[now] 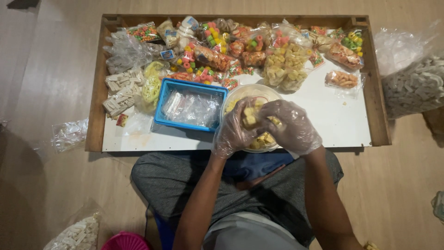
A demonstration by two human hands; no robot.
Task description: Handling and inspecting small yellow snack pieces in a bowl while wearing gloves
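Over the bowl (252, 92) right of the blue tray (190, 105), gloved left hand (236, 127) and right hand (289, 125) both close on a small bag (250, 116) of yellow snacks: light, crinkly, brittle, best pinched by the neck.

Both hands wear thin, clear plastic gloves. The left glove (233, 132) is loose and crinkled, its cuff flaring wide at the wrist with a ragged, wavy edge. The right glove (292, 127) is just as wrinkled and catches the light in pale, glossy patches; its cuff ends at the wrist too. Both forearms are bare, with no sleeves, watch or bands showing. The legs are covered by dark grey trousers (171, 183) of a finely speckled cloth. Between the knees shows a blue cloth (252, 164). At the bottom edge of the view lies a pale grey garment (249, 234) with soft folds.
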